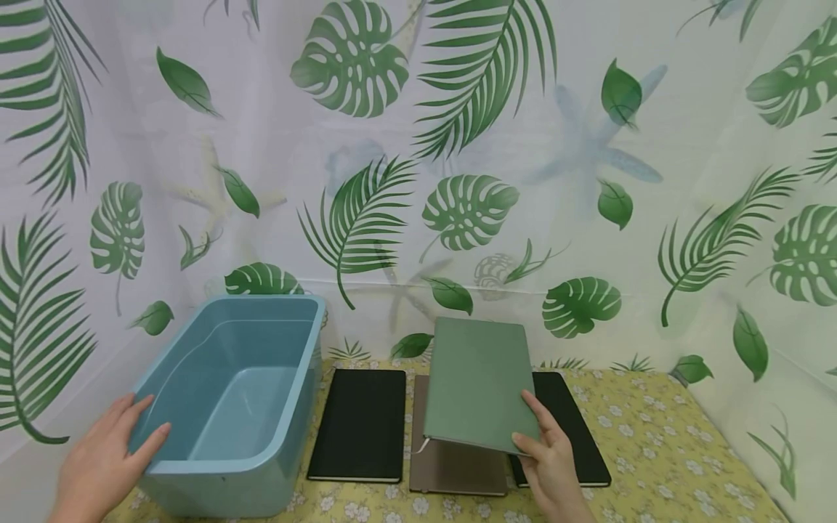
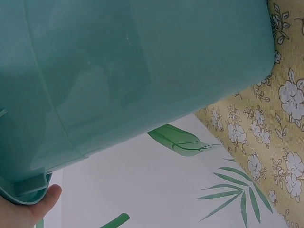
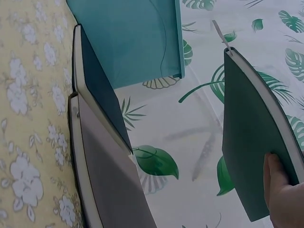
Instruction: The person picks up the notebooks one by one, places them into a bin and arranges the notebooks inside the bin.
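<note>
A green notebook (image 1: pixel 480 385) with a light ribbon at its lower left corner is held up by my right hand (image 1: pixel 552 457), which pinches its right edge. Below it, partly covered, a brown notebook (image 1: pixel 458 468) lies on the table. In the right wrist view the green notebook (image 3: pixel 251 128) is well apart from the brown notebook (image 3: pixel 104 166). My left hand (image 1: pixel 107 450) grips the left rim of a blue plastic tub (image 1: pixel 288 414). The left wrist view has the tub's outer wall (image 2: pixel 142 61), with the thumb (image 2: pixel 47 199) at its rim.
One black notebook (image 1: pixel 358 425) lies between the tub and the brown notebook. Another black notebook (image 1: pixel 578 436) lies to the right, partly behind my right hand. A yellow floral cloth (image 1: pixel 673 450) covers the table. Leaf-printed white curtain (image 1: pixel 261 145) hangs behind and along the sides.
</note>
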A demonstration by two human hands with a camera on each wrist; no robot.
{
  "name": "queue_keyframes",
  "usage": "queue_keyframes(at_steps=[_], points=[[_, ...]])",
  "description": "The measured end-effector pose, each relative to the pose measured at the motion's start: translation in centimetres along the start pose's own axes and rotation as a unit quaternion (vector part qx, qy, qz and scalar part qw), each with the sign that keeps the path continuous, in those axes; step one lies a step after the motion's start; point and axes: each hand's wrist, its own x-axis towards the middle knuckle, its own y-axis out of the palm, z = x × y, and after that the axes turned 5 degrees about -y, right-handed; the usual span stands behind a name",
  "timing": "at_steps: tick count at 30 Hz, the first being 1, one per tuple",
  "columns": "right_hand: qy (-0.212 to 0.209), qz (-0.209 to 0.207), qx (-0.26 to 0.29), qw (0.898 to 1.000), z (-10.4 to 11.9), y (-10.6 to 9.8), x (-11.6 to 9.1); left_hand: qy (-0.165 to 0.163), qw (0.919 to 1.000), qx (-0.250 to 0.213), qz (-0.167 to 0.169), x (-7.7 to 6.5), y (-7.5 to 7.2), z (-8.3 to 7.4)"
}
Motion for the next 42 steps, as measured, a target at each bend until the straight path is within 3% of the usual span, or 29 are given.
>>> queue_keyframes(at_steps=[7, 17, 42], points=[[0.006, 0.003, 0.031, 0.999, -0.4, 0.8, 0.5, 0.001, 1.0, -0.001, -0.007, -0.1, 0.0, 0.0], [0.02, -0.008, 0.059, 0.998, -0.9, 2.3, 0.8, 0.003, 0.9998, -0.003, 0.02, 0.1, 0.0, 0.3], [0.023, 0.019, 0.058, 0.998, -1.4, 6.4, 1.5, 0.0, 0.9998, -0.003, 0.022, 0.1, -0.2, 0.0]])
